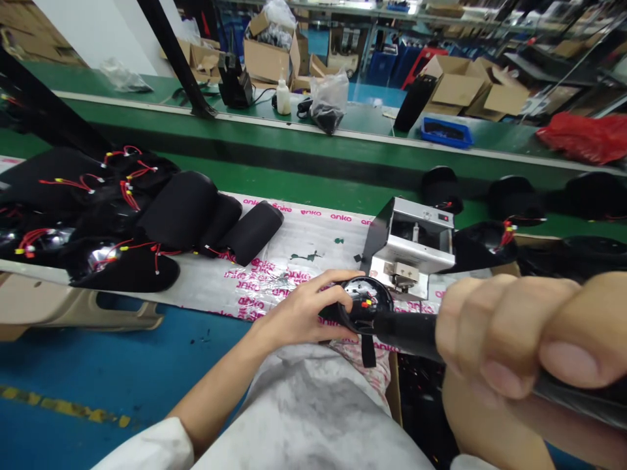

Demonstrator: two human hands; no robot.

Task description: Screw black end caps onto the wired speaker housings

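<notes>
My left hand (313,307) is closed around a black round housing (365,290) at the table's near edge, in front of my body. Its glossy bowl-like inside faces up and shows a small red and yellow connector. A short black strap (368,351) hangs below it. Large and close to the camera, my right hand (529,333) is wrapped round a long black rod-shaped tool (409,331). The tool's far end reaches the housing's rim; its tip is hidden, and I cannot tell its exact kind. Just beyond the housing stands a silver and black bench machine (416,241).
Black padded sleeves (183,209) with red wires are piled at the left on a foam-covered table (313,228). More black rounded pieces (514,199) lie at the right. Behind runs a green conveyor bench with a bottle (283,98), cardboard boxes (269,59) and a blue tray (445,132).
</notes>
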